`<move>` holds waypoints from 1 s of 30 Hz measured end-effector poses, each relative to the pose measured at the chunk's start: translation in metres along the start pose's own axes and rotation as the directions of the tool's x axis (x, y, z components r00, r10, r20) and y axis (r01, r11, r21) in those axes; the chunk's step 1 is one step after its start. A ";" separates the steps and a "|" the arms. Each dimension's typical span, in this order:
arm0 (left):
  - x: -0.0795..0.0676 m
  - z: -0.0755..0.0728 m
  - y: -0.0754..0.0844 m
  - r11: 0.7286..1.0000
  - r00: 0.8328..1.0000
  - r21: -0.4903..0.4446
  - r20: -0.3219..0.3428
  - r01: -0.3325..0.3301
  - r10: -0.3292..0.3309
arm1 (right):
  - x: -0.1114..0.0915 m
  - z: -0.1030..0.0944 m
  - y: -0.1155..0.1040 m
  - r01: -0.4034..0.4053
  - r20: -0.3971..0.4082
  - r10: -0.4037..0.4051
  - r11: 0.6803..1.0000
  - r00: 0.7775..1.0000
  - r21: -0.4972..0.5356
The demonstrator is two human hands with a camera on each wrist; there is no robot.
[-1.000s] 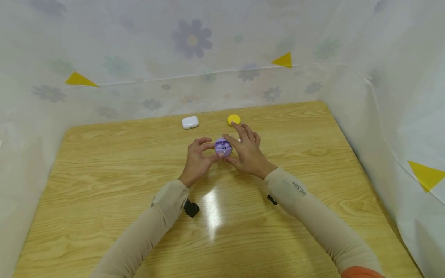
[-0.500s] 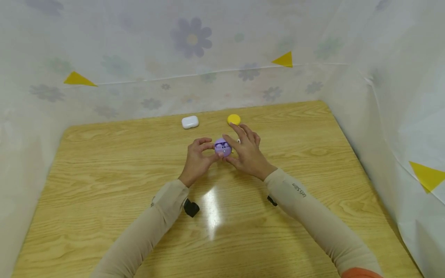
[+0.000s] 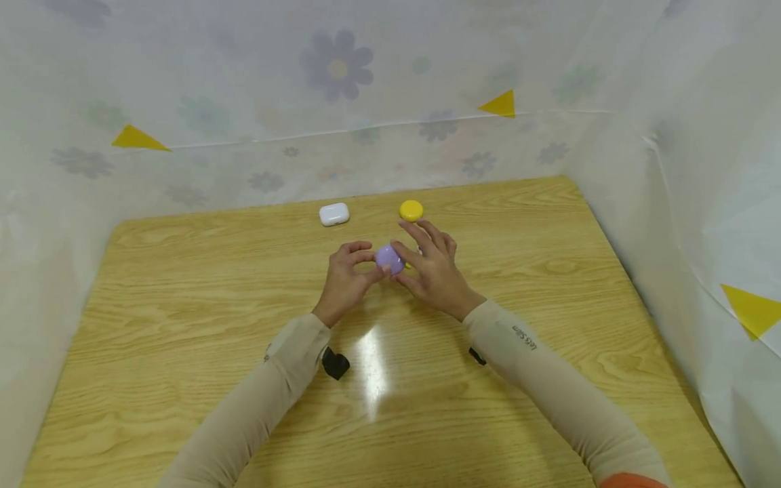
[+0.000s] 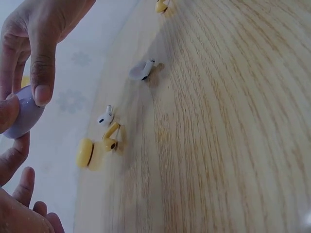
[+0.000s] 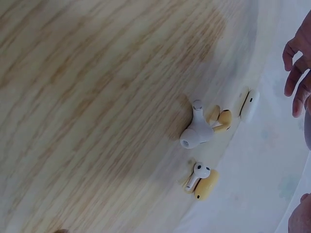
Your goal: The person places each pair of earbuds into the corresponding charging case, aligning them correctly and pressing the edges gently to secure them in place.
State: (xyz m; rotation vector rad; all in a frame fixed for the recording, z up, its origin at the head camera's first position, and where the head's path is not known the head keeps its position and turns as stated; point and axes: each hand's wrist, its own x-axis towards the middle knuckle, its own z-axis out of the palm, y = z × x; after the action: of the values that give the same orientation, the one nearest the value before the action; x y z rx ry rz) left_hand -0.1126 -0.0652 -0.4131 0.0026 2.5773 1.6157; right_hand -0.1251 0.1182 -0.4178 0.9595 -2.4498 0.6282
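A purple round earbud case (image 3: 389, 260) is held between both hands above the table, its lid down. My left hand (image 3: 348, 281) pinches its left side between thumb and fingers. My right hand (image 3: 438, 278) grips the right side, forefinger on the lid and thumb below. In the left wrist view, fingers of both hands meet around the case (image 4: 26, 116). Loose earbuds lie on the table past the hands: a white earbud (image 4: 143, 70), another white earbud (image 4: 106, 116) and a yellow earbud (image 4: 111, 138). From the head, the right hand mostly covers them.
A white earbud case (image 3: 333, 215) lies near the table's far edge. Right of it is a round yellow case (image 3: 411, 211), just beyond the right fingertips. A patterned white sheet (image 3: 366, 159) hangs behind the wooden table (image 3: 201, 291).
The purple case stood open with earbuds showing inside; its lid has come down over them. The right hand's fingers have shifted slightly, and the left hand has barely moved.
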 end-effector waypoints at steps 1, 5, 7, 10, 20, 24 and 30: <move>0.000 0.000 0.000 1.000 1.000 0.000 0.001 0.001 -0.001 | 0.000 0.000 0.000 0.001 -0.005 -0.001 1.000 1.000 0.003; 0.001 0.000 0.000 1.000 1.000 0.001 -0.003 0.001 -0.001 | -0.001 0.001 -0.001 -0.001 -0.018 0.001 1.000 1.000 0.009; 0.001 0.000 0.001 1.000 1.000 -0.004 -0.002 0.002 -0.002 | -0.001 0.000 -0.001 -0.004 -0.021 0.004 1.000 1.000 0.011; 0.001 0.000 0.001 1.000 1.000 -0.003 0.003 -0.006 0.006 | -0.001 0.000 -0.001 -0.010 -0.021 0.010 1.000 1.000 0.007; 0.009 -0.004 0.001 0.999 0.999 0.044 0.024 -0.029 0.028 | -0.001 0.000 0.001 -0.052 0.013 0.052 0.999 0.999 0.006; 0.020 -0.015 -0.001 0.997 1.000 0.082 -0.012 -0.013 0.014 | -0.001 -0.001 0.001 -0.080 0.020 0.080 0.997 0.997 0.004; 0.044 -0.053 -0.012 0.989 0.991 0.114 -0.109 0.093 -0.081 | -0.004 -0.003 0.004 -0.120 0.027 0.120 0.993 0.992 0.008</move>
State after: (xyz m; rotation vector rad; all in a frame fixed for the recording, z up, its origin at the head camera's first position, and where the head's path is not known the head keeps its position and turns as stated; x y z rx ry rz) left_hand -0.1601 -0.1157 -0.4041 -0.1875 2.7058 1.4677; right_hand -0.1248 0.1249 -0.4187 0.8339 -2.5442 0.6725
